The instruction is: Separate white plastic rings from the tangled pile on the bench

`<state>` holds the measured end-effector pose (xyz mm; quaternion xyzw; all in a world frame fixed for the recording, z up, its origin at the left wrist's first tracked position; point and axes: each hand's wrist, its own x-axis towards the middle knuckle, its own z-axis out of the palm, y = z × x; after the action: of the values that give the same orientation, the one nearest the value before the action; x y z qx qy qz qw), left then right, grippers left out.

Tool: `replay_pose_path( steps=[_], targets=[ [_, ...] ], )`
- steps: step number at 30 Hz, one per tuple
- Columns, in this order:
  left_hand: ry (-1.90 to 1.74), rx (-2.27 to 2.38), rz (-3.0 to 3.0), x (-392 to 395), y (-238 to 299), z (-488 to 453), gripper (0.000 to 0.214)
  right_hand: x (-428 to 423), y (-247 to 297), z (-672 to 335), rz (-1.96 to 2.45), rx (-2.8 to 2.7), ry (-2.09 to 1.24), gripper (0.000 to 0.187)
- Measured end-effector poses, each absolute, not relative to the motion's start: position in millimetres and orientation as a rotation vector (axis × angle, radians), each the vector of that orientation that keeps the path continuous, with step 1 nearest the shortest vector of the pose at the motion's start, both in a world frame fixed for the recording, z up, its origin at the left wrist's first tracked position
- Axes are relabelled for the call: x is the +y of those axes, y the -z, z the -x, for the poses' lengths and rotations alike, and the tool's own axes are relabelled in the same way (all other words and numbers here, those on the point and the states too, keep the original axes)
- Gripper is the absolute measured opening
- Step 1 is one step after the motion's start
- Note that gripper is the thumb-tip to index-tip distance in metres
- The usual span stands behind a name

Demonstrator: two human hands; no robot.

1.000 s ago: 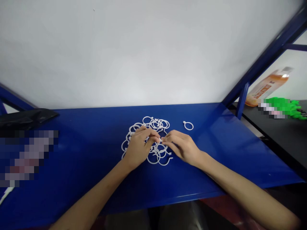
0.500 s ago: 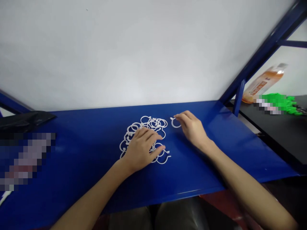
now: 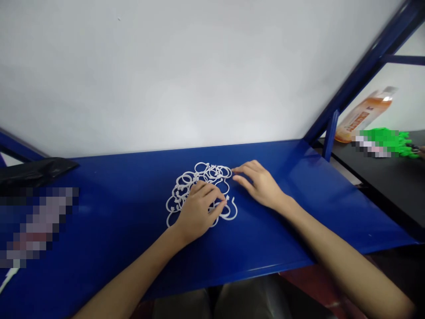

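A pile of several white plastic rings [image 3: 186,184] lies on the blue metal shelf [image 3: 116,212]. My left hand [image 3: 197,210] rests on the pile's right side, its fingers curled and thumb pinched against an unclasped white ring [image 3: 232,210]. My right hand [image 3: 260,184] lies flat on the shelf just right of the pile. Its fingers are stretched out toward the rings and the fingertips touch the pile's upper right edge. Nothing shows in that hand.
A white wall rises behind the shelf. A black object [image 3: 33,170] lies at the far left. A blue frame post [image 3: 358,75] slants up on the right. Beyond it an orange bottle [image 3: 363,115] and green items [image 3: 388,139] sit on a dark table.
My right hand went out to the right, to where a single ring lay, then came back flat beside the pile; that ring is out of sight now. My left hand stayed on the pile and curled its fingers.
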<state>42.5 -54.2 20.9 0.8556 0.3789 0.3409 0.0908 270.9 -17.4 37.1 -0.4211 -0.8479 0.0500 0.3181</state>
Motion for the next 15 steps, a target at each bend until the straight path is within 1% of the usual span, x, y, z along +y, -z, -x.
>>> replay_pose_path(
  steps=[3,6,8,12,15],
  targets=[
    [-1.165,1.298,-2.362,-50,-25,-39,0.011,-28,-35,-258,0.996,-2.255,-0.395,0.028],
    [-1.232,1.442,-2.211,-47,-26,-35,0.013,-36,-32,-250,0.983,-2.155,-0.651,0.025],
    [-1.25,1.478,-2.152,-46,-27,-34,0.014,-39,-31,-246,0.973,-2.09,-0.741,0.023],
    [-1.235,1.429,-2.086,-45,-27,-35,0.015,-41,-28,-243,0.973,-2.019,-0.68,0.012],
    [-1.191,1.382,-1.989,-46,-27,-36,0.006,-40,-26,-244,0.983,-2.008,-0.602,0.023]
  ],
)
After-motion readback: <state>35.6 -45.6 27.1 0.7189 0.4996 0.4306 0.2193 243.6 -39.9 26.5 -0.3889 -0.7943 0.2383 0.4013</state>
